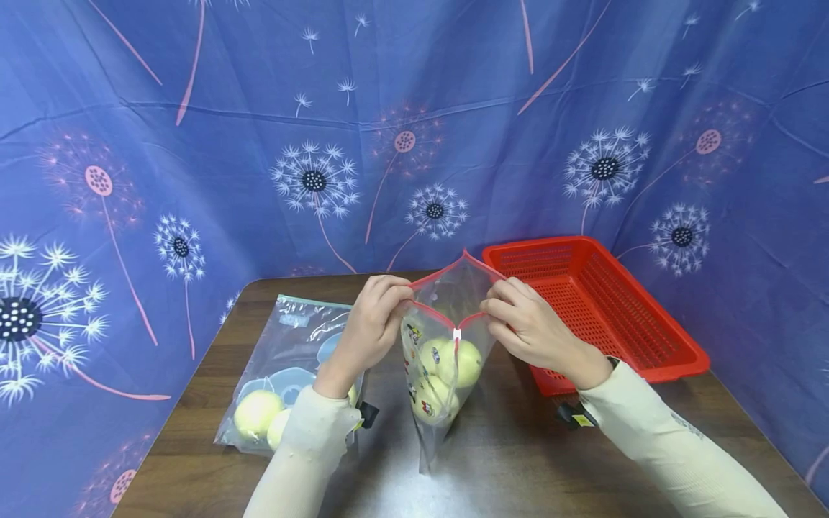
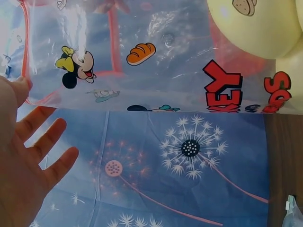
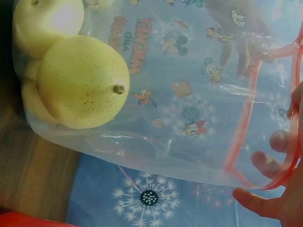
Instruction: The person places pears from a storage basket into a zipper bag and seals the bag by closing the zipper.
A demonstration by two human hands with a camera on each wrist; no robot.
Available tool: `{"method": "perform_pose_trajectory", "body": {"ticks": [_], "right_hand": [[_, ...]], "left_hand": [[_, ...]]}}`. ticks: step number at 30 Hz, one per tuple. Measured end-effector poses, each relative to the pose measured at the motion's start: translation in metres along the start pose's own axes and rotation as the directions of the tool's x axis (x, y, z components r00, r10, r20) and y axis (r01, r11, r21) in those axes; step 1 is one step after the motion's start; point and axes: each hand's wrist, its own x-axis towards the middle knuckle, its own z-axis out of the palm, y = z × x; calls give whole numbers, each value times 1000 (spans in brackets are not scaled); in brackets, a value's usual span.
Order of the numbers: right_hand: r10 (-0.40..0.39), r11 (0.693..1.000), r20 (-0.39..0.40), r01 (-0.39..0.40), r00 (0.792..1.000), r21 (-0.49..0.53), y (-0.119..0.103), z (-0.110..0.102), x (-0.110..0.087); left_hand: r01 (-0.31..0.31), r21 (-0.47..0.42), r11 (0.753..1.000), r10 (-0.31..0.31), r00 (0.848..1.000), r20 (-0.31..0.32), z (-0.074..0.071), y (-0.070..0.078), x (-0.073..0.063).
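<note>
A clear slider zip bag [image 1: 429,440] with a red zip edge and cartoon prints stands upright at the table's middle, its mouth spread wide. Inside, at the bottom, sit several round yellow-green pears [image 3: 85,82]. My left hand [image 1: 378,316] pinches the left side of the red rim; in the left wrist view its thumb is at the edge and other fingers stretch out below. On the opposite side, my right hand [image 1: 529,324] pinches the rim, some fingers showing through the plastic in the right wrist view. A white slider [image 1: 457,334] sits at the near end of the zip.
Left of the upright bag, a second clear bag [image 1: 291,342] with a green top edge lies flat, holding pears [image 1: 257,414] and pale blue printed shapes, partly behind my left forearm. A red plastic basket [image 1: 660,327] stands at the back right of the wooden table [image 1: 505,460]. Patterned blue cloth [image 1: 388,72] hangs behind.
</note>
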Motion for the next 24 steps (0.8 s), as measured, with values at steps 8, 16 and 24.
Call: {"method": "perform_pose_trajectory", "body": {"ticks": [8,16,24], "right_hand": [[-12,999,-2,12,1000,47,0,-1,8],[-35,999,-14,36,999,18,-3,2,14],[-72,997,-32,72,997,-16,-5,7,12]], "left_hand": [[-15,9,1000,15,1000,-8,1,-2,7],[19,12,1000,-19,1000,5,3,-5,8],[49,-15,999,-49,999,13,3,-2,0]]}}
